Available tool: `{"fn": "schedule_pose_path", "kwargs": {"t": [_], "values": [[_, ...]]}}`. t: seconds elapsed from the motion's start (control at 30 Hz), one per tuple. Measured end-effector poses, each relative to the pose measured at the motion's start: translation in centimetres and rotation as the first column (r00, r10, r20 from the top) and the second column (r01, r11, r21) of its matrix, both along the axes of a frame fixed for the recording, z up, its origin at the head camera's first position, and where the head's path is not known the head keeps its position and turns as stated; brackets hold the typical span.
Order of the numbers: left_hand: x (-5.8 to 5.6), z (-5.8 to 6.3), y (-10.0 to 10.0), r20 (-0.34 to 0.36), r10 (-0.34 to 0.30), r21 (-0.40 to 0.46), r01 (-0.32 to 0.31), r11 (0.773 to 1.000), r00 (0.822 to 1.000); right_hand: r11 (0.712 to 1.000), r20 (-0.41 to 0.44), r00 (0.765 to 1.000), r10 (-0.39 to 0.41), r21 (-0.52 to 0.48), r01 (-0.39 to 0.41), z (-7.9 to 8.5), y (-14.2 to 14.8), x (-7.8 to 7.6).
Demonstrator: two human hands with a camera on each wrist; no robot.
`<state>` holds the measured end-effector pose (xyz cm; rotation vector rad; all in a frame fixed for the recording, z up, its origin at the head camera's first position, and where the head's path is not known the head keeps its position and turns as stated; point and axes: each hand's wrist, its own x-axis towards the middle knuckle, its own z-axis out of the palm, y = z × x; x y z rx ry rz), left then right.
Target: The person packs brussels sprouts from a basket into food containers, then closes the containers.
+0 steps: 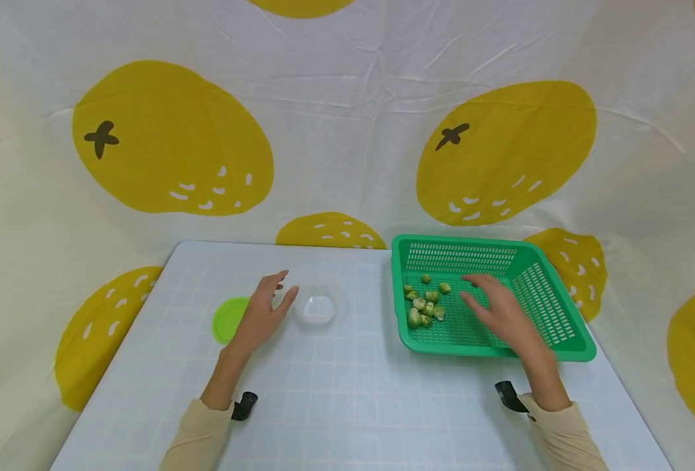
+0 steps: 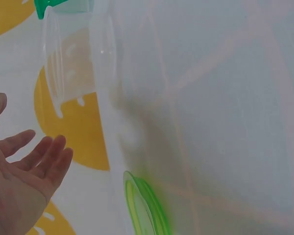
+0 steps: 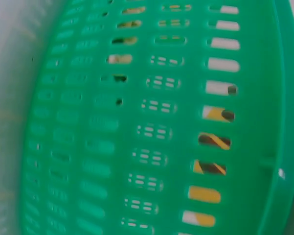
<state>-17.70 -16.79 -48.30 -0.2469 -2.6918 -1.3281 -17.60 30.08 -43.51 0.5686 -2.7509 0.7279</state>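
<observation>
My left hand (image 1: pixel 261 313) hovers between a bright green round lid (image 1: pixel 226 320) and a clear plastic container (image 1: pixel 316 307), fingers loosely bent and nothing in them. In the left wrist view the clear container (image 2: pixel 71 58) stands upright beyond the fingertips, and the green lid (image 2: pixel 146 205) lies flat on the table. Over the green basket (image 1: pixel 535 347) is my right hand (image 1: pixel 500 313), its thumb and fingers apart and holding nothing. Several small Brussels sprouts (image 1: pixel 423 306) lie in the basket's left part, left of that hand. The basket's slotted side (image 3: pixel 254 147) hides the right hand in the right wrist view.
A white table (image 1: pixel 347 405) with a faint grid pattern carries everything. Behind it hangs a white cloth (image 1: pixel 347 150) printed with large yellow fruit. The basket reaches the table's back right edge. A dark camera mount (image 1: pixel 244 405) sits at the left wrist.
</observation>
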Motion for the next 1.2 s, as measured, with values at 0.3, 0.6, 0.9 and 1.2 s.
{"fn": "schedule_pose_path", "kwargs": {"t": [0.3, 0.6, 0.9, 1.2], "values": [[0.0, -0.5, 1.1, 0.041, -0.042, 0.033, 0.040, 0.999, 0.998, 0.999, 0.002, 0.999, 0.041, -0.029, -0.041, -0.3, -1.3, 0.0], [0.2, -1.2, 2.0, 0.141, -0.016, 0.020, 0.013, 1.000, 0.990, 0.998, 0.053, 0.997, 0.056, -0.042, -0.054, -0.8, -2.5, 0.0], [0.3, -1.4, 2.5, 0.189, -0.014, 0.027, 0.009, 1.000, 0.982, 0.995, 0.139, 0.985, 0.104, -0.015, -0.103, -1.2, -3.7, 0.0], [0.2, -1.9, 2.9, 0.186, -0.009, 0.016, 0.007, 1.000, 0.982, 0.984, 0.176, 0.969, 0.176, 0.000, -0.179, -1.7, -4.2, -0.5]]}}
